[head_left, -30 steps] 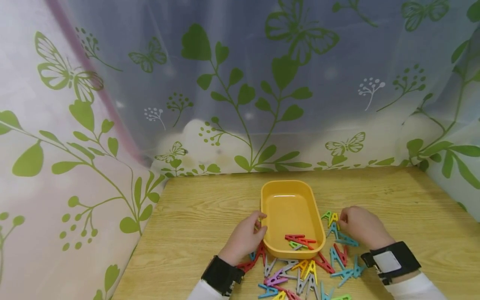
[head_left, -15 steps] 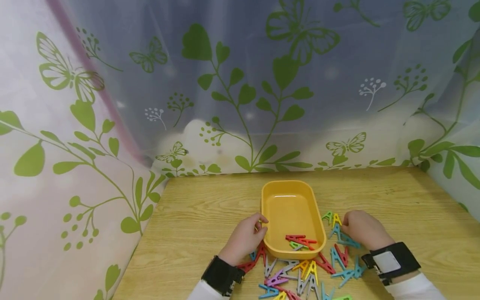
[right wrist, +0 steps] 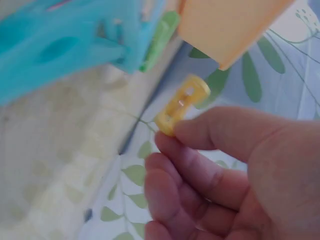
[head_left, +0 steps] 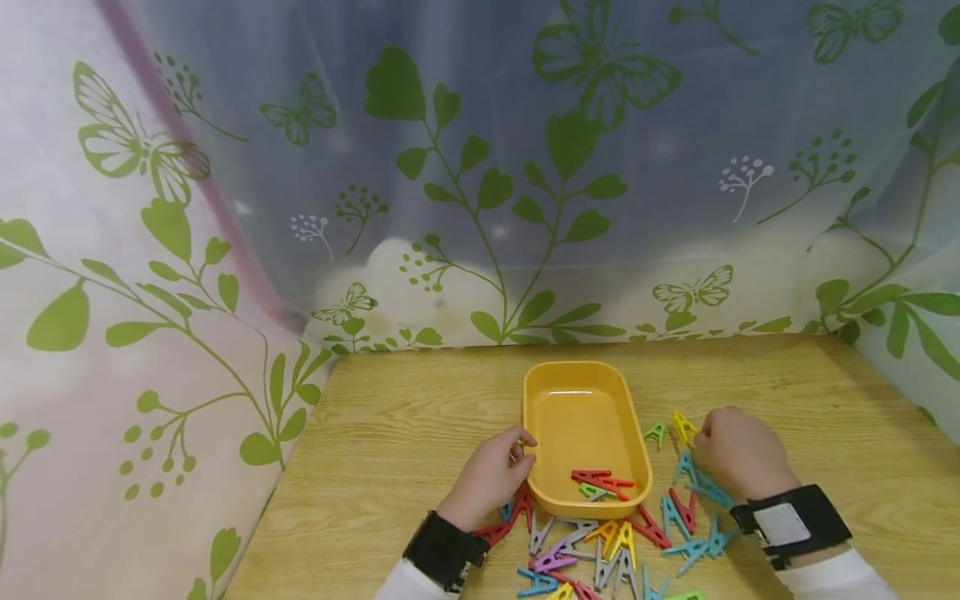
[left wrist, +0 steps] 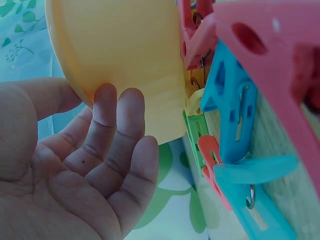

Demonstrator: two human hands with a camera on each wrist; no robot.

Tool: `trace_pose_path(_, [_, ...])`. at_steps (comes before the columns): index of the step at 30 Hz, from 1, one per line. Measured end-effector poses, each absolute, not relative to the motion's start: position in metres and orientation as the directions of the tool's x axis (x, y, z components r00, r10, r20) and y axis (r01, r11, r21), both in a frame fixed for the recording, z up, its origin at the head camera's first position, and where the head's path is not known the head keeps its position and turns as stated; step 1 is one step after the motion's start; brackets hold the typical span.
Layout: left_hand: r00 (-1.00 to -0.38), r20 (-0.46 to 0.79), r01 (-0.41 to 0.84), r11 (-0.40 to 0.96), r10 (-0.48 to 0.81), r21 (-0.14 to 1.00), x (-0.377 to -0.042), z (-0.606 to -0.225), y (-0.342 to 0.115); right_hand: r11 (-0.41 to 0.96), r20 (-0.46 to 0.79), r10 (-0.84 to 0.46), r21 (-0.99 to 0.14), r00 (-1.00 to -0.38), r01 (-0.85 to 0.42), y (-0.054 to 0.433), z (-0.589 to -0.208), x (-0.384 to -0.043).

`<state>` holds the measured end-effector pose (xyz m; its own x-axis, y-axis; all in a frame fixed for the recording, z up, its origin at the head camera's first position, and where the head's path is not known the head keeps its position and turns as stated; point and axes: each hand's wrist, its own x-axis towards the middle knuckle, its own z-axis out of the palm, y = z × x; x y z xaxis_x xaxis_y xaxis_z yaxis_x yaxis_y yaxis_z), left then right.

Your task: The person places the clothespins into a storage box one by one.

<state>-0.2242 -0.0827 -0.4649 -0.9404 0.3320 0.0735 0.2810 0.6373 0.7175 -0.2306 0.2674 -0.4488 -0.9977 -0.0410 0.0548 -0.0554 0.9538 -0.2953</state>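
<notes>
Reading it remotely, clock centred on the yellow tray (head_left: 573, 425), 12 pointing away from the person.

Left hand (head_left: 487, 471) sits just past 8, thumb over the rim, fingers curved against the outer wall. I read that as bracing, so the tray doesn't skid on the bench (head_left: 420, 400); can't tell how hard it squeezes. Tray is between the hands, probably so both can reach it.

Right hand (head_left: 746, 454) is at 3. Grip is narrow: thumb and index pinch the yellow peg (right wrist: 176, 109) by one end. Other fingers are folded back, likely to keep them off the neighbours: blue pegs (head_left: 707, 487) near 4, green peg (head_left: 658, 427) at 3, between tray and grip.

Yellow peg sits at the very fingertips. Right wrist view has its free end poking out toward 1 o'clock; from the head cam it points to about 10 off the hand, trayward. Can't tell if it clears the bench.

Red pegs (head_left: 592, 474) lie inside the tray at 6.
</notes>
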Motion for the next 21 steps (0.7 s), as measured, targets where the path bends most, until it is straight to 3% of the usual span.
trace_pose_path(11, [-0.938, 0.077, 0.286, 0.633, 0.337, 0.719, -0.224, -0.465, -0.083, 0.935, 0.404, -0.1, -0.274, -0.909, -0.224, 0.232, -0.424, -0.21])
trace_pose_path(21, [-0.937, 0.083, 0.292, 0.629, 0.34, 0.72, -0.223, -0.465, -0.083, 0.92, 0.389, -0.197, -0.244, -0.9, -0.307, 0.191, -0.421, -0.191])
